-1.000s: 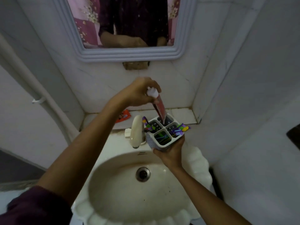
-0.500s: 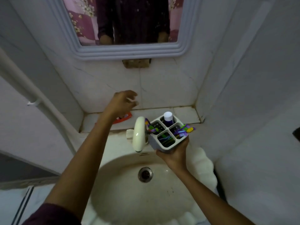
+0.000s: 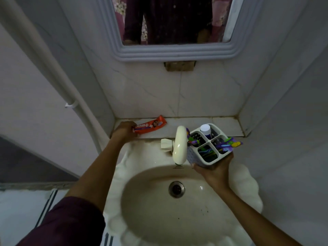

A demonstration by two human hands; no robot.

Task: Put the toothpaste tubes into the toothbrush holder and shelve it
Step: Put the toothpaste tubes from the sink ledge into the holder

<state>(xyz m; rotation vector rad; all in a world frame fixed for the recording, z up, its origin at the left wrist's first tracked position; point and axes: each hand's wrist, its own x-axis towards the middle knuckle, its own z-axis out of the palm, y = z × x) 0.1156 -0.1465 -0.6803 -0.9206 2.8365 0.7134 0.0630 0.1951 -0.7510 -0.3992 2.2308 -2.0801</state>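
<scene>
At twelve o'clock you see a grey-framed mirror (image 3: 170,52); a cream tap (image 3: 180,144) overhangs the scalloped sink (image 3: 248,189), its drain (image 3: 176,189) at six o'clock.

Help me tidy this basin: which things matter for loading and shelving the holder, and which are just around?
Job:
orange toothpaste tube, left hand on its end
toothbrush holder, in right hand
white-capped tube, already in a compartment
tiled ledge

Just around:
tap
sink
mirror
</scene>
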